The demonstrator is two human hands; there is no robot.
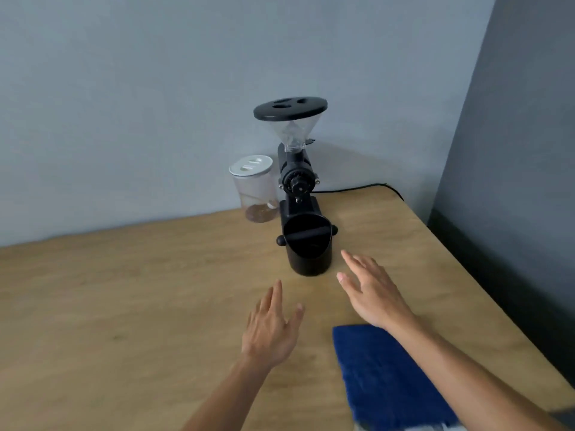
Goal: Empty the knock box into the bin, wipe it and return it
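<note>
- While both of my hands hang above the wooden table, neither one grips anything: the right hand is spread, fingers apart and palm turned inward, empty.
- My left hand is likewise splayed and empty, lower in the view and further from the wall than the right.
- Just ahead of my right fingertips stands the knock box, a black round tub, upright on the table, with a bar across its mouth and a knob at each end; I touch it with neither hand.
- Under my right forearm lies a blue cloth, flat on the table near its right edge.
- Right behind the knock box I see a black coffee grinder with a clear hopper and a black lid.
- Beside the grinder, on its left, sits a clear jar with a white lid and some brown grounds in the bottom.
- A black cable runs from the grinder along the wall and off the table's far corner.
</note>
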